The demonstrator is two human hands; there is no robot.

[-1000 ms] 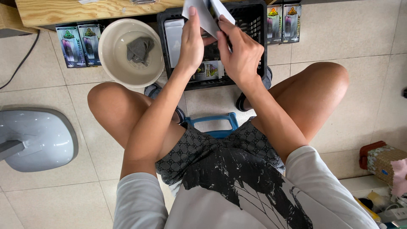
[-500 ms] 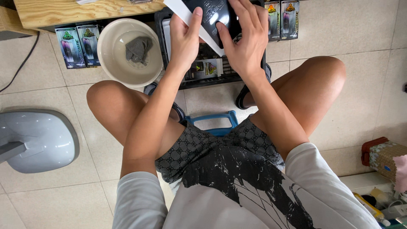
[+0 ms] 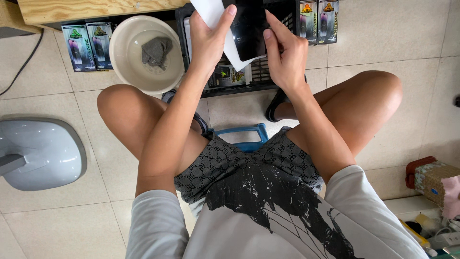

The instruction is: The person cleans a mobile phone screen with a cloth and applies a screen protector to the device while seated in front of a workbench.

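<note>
A pale tiled floor (image 3: pixel 393 43) carries everything. At the far side a black plastic crate (image 3: pixel 287 19) stands on it, with a cream bowl (image 3: pixel 125 57) just to its left holding a grey cloth (image 3: pixel 155 49). Small boxed packs (image 3: pixel 88 45) lie far left, two more (image 3: pixel 318 20) right of the crate. A grey rounded base (image 3: pixel 40 153) rests at the left, a blue stool (image 3: pixel 244 139) near the middle

Bright, even indoor light, source not visible. Soft shadows under legs on floor tiles (image 3: pixel 402 33). Focus sharp throughout. Slight wide-angle bending at frame edges.
</note>
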